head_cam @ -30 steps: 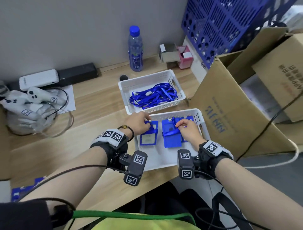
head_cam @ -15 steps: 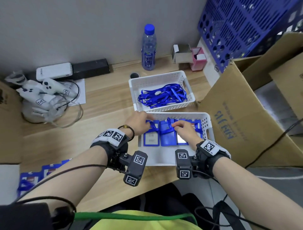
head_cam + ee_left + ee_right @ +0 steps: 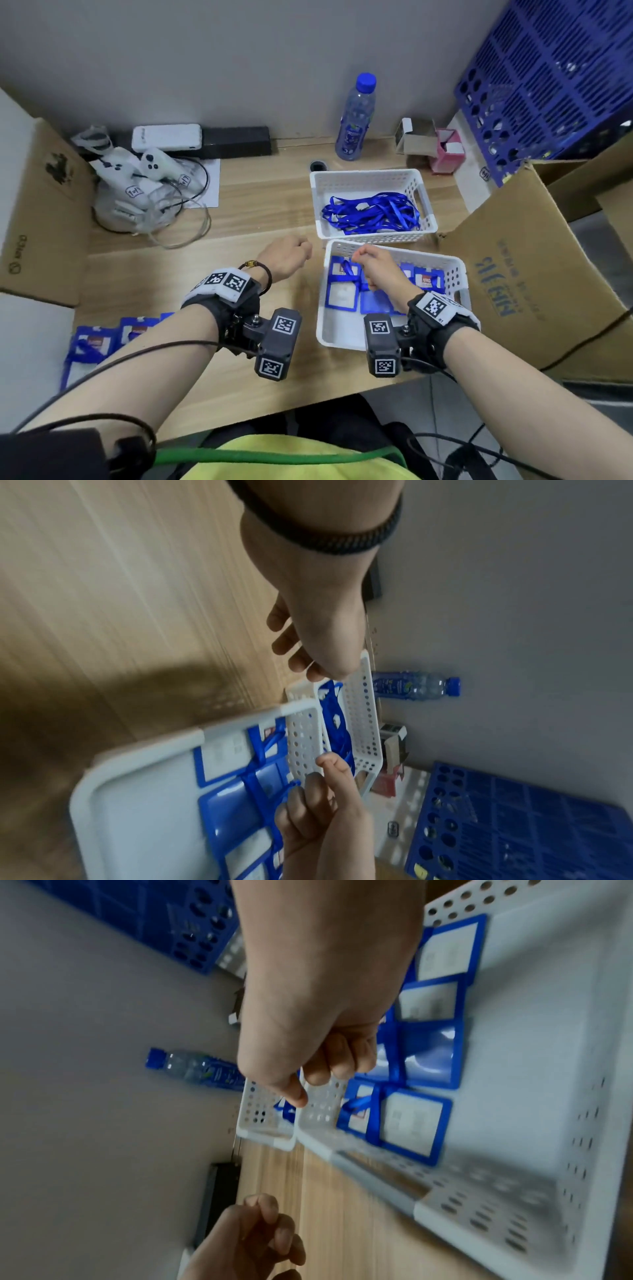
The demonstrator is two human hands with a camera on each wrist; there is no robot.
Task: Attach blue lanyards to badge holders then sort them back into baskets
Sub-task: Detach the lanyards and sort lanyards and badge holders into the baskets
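The near white basket (image 3: 342, 330) holds several blue badge holders (image 3: 342, 294) with blue lanyards wrapped round them, also seen in the wrist views (image 3: 240, 807) (image 3: 414, 1123). Behind it the far white basket (image 3: 363, 175) holds loose blue lanyards (image 3: 373, 214). My left hand (image 3: 299, 250) hovers over the bare table just left of the near basket, fingers loosely curled and empty (image 3: 294, 653). My right hand (image 3: 359, 256) is above the near basket's far left corner, fingers curled into the palm (image 3: 329, 1066), with nothing visibly held.
More blue badge holders (image 3: 92, 342) lie at the table's front left. A water bottle (image 3: 356, 120), small boxes (image 3: 431, 147), white controllers with cables (image 3: 144, 178) and a blue crate (image 3: 548, 78) stand at the back. Cardboard boxes (image 3: 513, 274) flank both sides.
Both hands were on the badge holders in the near basket. The left hand has drawn out to the left over the table, and the right hand has lifted off the holders.
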